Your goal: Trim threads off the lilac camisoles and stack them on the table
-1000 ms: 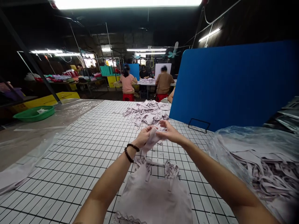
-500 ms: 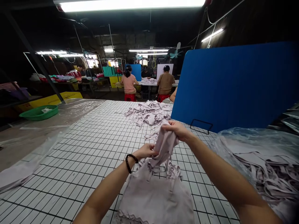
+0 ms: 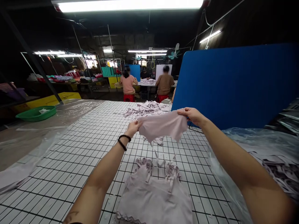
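A pale pink-lilac camisole (image 3: 163,124) is stretched out in the air above the table, its straps dangling below. My left hand (image 3: 134,128) pinches one end of its edge, and my right hand (image 3: 192,116) grips the opposite end with thumb and fingers. Beneath it, near me, lies a stack of similar camisoles (image 3: 156,199), laid flat with bunched straps at the top and a wavy edge toward me. Farther off on the table rests a loose heap of the same garments (image 3: 149,108), partly hidden behind the held one.
The grid-patterned table (image 3: 88,146) spreads around me. A blue board (image 3: 233,87) stands at the right, above a clear plastic bag (image 3: 235,137) of garments. At left sits a green basin (image 3: 37,113). People (image 3: 128,84) sit at another table beyond.
The camisole, bunched between my hands before, is now spread wide and raised. My hands have moved apart, the left to the left and up, the right to the right and up.
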`<state>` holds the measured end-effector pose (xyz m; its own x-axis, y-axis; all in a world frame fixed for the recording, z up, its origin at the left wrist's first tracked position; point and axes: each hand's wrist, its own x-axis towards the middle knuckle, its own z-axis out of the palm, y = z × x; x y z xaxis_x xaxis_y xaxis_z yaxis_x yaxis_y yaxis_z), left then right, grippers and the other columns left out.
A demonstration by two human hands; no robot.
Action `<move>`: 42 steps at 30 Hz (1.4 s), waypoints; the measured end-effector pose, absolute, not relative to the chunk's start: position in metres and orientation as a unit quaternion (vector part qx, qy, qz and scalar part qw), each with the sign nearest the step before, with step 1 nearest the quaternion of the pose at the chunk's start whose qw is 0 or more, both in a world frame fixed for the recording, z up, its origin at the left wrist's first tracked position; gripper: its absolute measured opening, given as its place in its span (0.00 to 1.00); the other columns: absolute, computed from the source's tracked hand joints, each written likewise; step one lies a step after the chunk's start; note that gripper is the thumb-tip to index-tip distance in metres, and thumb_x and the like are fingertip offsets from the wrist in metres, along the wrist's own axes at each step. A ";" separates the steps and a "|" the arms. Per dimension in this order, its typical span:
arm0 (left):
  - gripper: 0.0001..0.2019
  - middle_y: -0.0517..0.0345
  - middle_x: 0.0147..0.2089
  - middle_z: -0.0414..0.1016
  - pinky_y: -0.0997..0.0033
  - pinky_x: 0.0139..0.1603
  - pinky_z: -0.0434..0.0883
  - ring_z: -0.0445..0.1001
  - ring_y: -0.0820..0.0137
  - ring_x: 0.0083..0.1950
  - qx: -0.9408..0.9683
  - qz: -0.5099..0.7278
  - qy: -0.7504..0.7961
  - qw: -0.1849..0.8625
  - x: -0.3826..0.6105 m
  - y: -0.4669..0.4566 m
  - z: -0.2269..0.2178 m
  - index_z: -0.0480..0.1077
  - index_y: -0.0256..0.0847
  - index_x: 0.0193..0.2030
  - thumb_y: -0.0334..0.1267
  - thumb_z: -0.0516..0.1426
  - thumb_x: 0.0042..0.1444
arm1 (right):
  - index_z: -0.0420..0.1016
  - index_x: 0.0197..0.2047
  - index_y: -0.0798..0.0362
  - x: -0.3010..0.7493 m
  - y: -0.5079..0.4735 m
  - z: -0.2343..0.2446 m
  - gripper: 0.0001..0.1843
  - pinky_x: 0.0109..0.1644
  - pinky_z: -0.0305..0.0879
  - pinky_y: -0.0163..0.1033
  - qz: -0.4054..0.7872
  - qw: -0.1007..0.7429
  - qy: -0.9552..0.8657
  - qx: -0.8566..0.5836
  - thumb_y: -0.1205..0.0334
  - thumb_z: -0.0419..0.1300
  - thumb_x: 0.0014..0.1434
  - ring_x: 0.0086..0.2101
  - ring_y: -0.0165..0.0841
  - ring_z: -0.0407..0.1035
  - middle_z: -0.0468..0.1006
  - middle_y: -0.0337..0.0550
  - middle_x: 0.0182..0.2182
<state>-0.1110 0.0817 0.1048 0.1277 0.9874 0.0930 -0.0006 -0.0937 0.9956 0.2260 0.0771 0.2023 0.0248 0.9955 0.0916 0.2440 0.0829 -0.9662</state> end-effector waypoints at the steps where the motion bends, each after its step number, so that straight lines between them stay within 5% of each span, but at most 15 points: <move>1: 0.24 0.52 0.37 0.75 0.68 0.38 0.69 0.72 0.69 0.36 0.563 0.501 0.445 0.484 -0.112 0.091 0.115 0.70 0.35 0.40 0.53 0.64 0.44 | 0.71 0.26 0.55 0.232 0.081 0.202 0.24 0.23 0.55 0.34 0.372 0.465 -0.580 -0.556 0.47 0.74 0.33 0.22 0.27 0.59 0.70 0.38 0.22; 5: 0.18 0.58 0.33 0.74 0.70 0.40 0.67 0.70 0.70 0.36 0.607 0.503 0.444 0.425 -0.119 0.093 0.139 0.71 0.37 0.35 0.50 0.64 0.45 | 0.73 0.25 0.55 0.245 0.062 0.194 0.23 0.23 0.51 0.34 0.302 0.440 -0.626 -0.568 0.46 0.72 0.34 0.21 0.25 0.55 0.68 0.37 0.19; 9: 0.11 0.56 0.33 0.76 0.68 0.43 0.67 0.71 0.66 0.38 0.664 0.436 0.456 0.401 -0.140 0.039 0.117 0.75 0.38 0.31 0.45 0.64 0.46 | 0.75 0.29 0.54 0.242 -0.012 0.163 0.18 0.21 0.52 0.34 0.318 0.351 -0.657 -0.587 0.48 0.69 0.43 0.20 0.28 0.59 0.72 0.40 0.20; 15: 0.14 0.55 0.46 0.77 0.70 0.44 0.70 0.74 0.67 0.44 0.758 0.254 0.457 0.388 -0.173 -0.073 0.045 0.76 0.46 0.45 0.38 0.51 0.59 | 0.73 0.30 0.50 0.215 -0.141 0.065 0.08 0.34 0.68 0.41 0.462 0.271 -0.646 -0.544 0.55 0.62 0.53 0.31 0.37 0.71 0.77 0.43 0.29; 19: 0.15 0.56 0.41 0.77 0.72 0.38 0.69 0.73 0.72 0.35 0.776 0.241 0.479 0.332 -0.173 -0.117 0.025 0.72 0.44 0.49 0.34 0.49 0.58 | 0.73 0.33 0.48 0.207 -0.189 0.020 0.07 0.38 0.69 0.44 0.424 0.294 -0.632 -0.579 0.55 0.61 0.55 0.33 0.38 0.71 0.77 0.43 0.31; 24: 0.13 0.54 0.49 0.76 0.72 0.38 0.70 0.72 0.72 0.37 0.785 0.310 0.457 0.280 -0.169 -0.142 0.026 0.68 0.40 0.45 0.27 0.51 0.53 | 0.75 0.42 0.48 0.214 -0.223 0.025 0.10 0.47 0.70 0.44 0.310 0.372 -0.678 -0.553 0.57 0.59 0.58 0.41 0.38 0.71 0.76 0.45 0.40; 30: 0.13 0.58 0.50 0.76 0.64 0.46 0.68 0.69 0.68 0.42 0.863 0.268 0.393 0.171 -0.178 -0.173 0.002 0.71 0.42 0.36 0.22 0.54 0.47 | 0.75 0.39 0.49 0.209 -0.270 0.006 0.10 0.41 0.69 0.42 0.185 0.272 -0.789 -0.519 0.67 0.52 0.62 0.38 0.37 0.71 0.76 0.45 0.36; 35: 0.14 0.59 0.51 0.75 0.64 0.46 0.68 0.68 0.68 0.41 0.859 0.260 0.416 0.150 -0.187 -0.189 -0.011 0.72 0.43 0.37 0.22 0.54 0.46 | 0.73 0.44 0.51 0.202 -0.285 -0.010 0.12 0.43 0.66 0.44 0.097 0.276 -0.809 -0.510 0.70 0.52 0.62 0.39 0.38 0.70 0.76 0.47 0.38; 42: 0.14 0.58 0.52 0.75 0.62 0.46 0.68 0.68 0.66 0.44 0.852 0.227 0.441 0.170 -0.196 -0.192 -0.006 0.73 0.42 0.37 0.23 0.52 0.47 | 0.75 0.40 0.50 0.190 -0.285 0.010 0.11 0.41 0.64 0.44 0.177 0.203 -0.816 -0.511 0.68 0.52 0.62 0.37 0.37 0.69 0.76 0.45 0.36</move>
<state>-0.1964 -0.1915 -0.0057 0.5078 0.8281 0.2374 0.6738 -0.5535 0.4895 0.1903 -0.2849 0.0101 -0.3947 0.9064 0.1508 0.7626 0.4147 -0.4964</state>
